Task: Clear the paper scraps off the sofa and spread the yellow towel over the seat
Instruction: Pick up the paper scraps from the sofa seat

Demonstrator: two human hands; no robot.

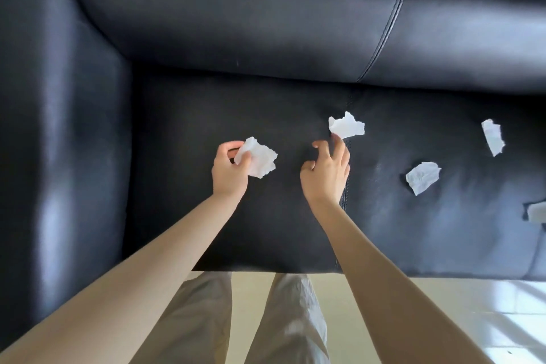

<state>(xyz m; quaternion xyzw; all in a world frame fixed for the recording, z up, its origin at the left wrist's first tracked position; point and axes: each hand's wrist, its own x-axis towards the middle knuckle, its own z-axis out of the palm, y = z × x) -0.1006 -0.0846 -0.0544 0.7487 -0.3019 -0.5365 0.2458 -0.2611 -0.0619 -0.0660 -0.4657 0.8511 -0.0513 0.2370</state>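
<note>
A black leather sofa seat [189, 210] fills the view. My left hand [229, 170] is shut on a crumpled white paper scrap [260, 159] just above the left cushion. My right hand [326, 173] hovers with fingers spread, its fingertips touching the lower edge of a second white scrap [347, 125] lying by the cushion seam. More scraps lie on the right cushion: one crumpled [422, 177], one long strip [492, 136], and one cut off by the right edge [536, 211]. No yellow towel is in view.
The sofa's armrest [59, 133] rises on the left and the backrest [266, 26] spans the top. Below the seat's front edge are my legs in beige trousers [289, 322] and a pale tiled floor [443, 310].
</note>
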